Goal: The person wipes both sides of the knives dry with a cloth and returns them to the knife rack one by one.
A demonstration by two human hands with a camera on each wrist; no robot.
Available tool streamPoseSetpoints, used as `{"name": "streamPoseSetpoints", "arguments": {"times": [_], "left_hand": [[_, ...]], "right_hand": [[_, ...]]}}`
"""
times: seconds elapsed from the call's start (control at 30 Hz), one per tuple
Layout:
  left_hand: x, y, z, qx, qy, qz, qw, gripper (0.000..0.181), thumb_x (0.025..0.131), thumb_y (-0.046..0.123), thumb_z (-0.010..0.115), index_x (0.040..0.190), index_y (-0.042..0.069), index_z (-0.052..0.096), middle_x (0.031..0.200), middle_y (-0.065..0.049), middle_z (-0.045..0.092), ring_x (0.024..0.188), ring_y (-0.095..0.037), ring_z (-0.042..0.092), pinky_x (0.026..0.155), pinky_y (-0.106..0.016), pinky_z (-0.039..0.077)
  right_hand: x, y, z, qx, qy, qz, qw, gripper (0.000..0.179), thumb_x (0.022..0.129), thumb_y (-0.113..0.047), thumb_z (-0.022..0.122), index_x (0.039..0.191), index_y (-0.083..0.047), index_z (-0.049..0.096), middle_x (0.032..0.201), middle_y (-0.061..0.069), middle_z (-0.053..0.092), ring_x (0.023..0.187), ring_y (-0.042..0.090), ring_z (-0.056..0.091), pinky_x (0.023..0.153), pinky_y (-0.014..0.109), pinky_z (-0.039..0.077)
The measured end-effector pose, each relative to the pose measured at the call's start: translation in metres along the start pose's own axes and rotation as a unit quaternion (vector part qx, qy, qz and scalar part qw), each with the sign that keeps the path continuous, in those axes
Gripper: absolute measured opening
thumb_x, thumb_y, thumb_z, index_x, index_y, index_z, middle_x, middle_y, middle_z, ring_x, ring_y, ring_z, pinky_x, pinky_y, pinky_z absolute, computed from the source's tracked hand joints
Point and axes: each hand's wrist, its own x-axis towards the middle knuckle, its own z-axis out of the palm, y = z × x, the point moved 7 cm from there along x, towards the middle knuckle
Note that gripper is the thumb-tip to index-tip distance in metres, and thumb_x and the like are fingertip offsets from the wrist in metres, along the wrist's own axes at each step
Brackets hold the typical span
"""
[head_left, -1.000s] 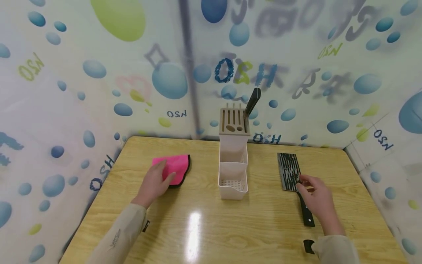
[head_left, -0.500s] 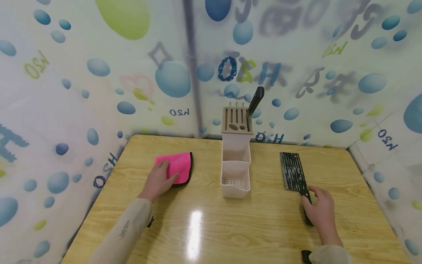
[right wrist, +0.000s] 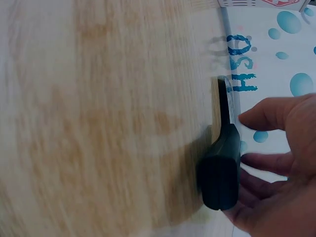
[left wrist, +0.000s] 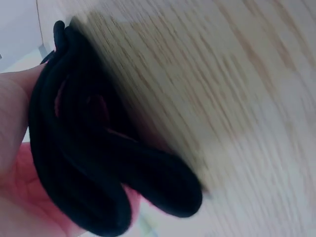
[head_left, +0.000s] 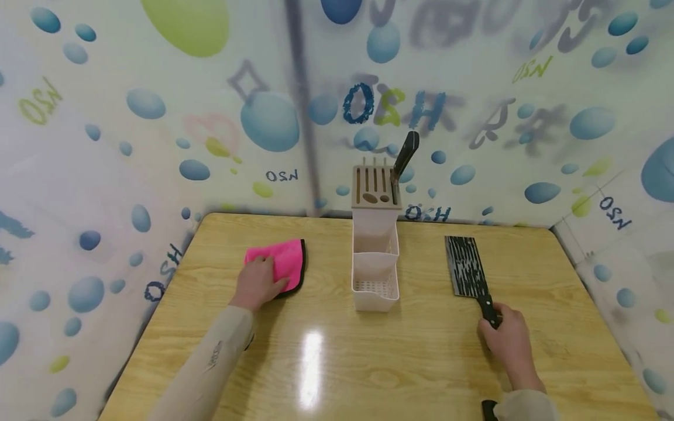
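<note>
On the left of the table lies a folded pink cloth [head_left: 288, 261] with black edging. My left hand [head_left: 255, 284] holds its near left side, fingers curled over it. The left wrist view shows the layered black edge [left wrist: 74, 163] bulging beside the thumb and fingers. To the right, a cleaver [head_left: 466, 266] with a streaked dark blade points away from me. My right hand [head_left: 508, 339] grips its black handle [right wrist: 220, 180], thumb on one side and fingers on the other. The palm hides the handle's rear end in the head view.
A white holder [head_left: 375, 302] with open compartments and a slotted beige top [head_left: 376, 202] stands at the back middle. A black-handled knife [head_left: 406, 153] leans out of its right slot. Patterned walls [head_left: 268, 123] border the wooden table [head_left: 337, 356] at the back and sides.
My right hand has moved back along the cleaver from near the blade to the handle and closed round it. The left hand's fingers have curled in on the cloth, bunching it slightly.
</note>
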Motion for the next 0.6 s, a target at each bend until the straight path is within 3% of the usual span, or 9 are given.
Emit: {"name": "streamPoseSetpoints", "arguments": {"times": [0.1,0.27,0.5,0.6], "left_hand": [[0.0017,0.0006,0.0004,0.011,-0.002,0.001,0.9999,0.043,0.088,0.033,0.080,0.090,-0.005,0.061,0.089,-0.022,0.061,0.080,-0.041,0.064,0.073,-0.056,0.059],[0.0053,0.0047,-0.0017,0.010,0.001,0.000,0.9999,0.038,0.089,0.031,0.078,0.084,-0.003,0.061,0.083,-0.018,0.060,0.074,-0.037,0.062,0.069,-0.054,0.059],[0.0047,0.0053,-0.0031,0.013,0.043,0.015,0.9989,0.029,0.085,0.021,0.076,0.074,0.001,0.059,0.075,-0.015,0.060,0.071,-0.037,0.062,0.065,-0.054,0.058],[0.0016,0.0045,-0.0037,0.012,0.059,0.018,0.9980,0.027,0.083,0.017,0.077,0.072,0.001,0.059,0.073,-0.016,0.060,0.070,-0.037,0.062,0.063,-0.055,0.057]], "right_hand": [[0.0020,-0.0011,-0.0002,-0.021,-0.003,0.003,0.9998,0.058,0.096,-0.013,0.056,0.140,0.022,0.040,0.127,0.042,0.047,0.112,0.050,0.048,0.094,0.064,0.045],[0.0052,-0.0018,0.0003,-0.044,-0.009,0.002,0.9990,0.060,0.094,-0.015,0.060,0.137,0.024,0.042,0.122,0.041,0.050,0.108,0.048,0.050,0.092,0.063,0.046],[0.0060,-0.0009,0.0037,-0.073,-0.025,0.001,0.9970,0.054,0.091,-0.016,0.065,0.125,0.023,0.050,0.100,0.032,0.059,0.090,0.040,0.054,0.078,0.054,0.051],[0.0056,-0.0009,0.0064,-0.081,-0.042,0.005,0.9958,0.055,0.090,-0.018,0.066,0.123,0.023,0.051,0.099,0.032,0.062,0.086,0.039,0.059,0.075,0.053,0.053]]}}
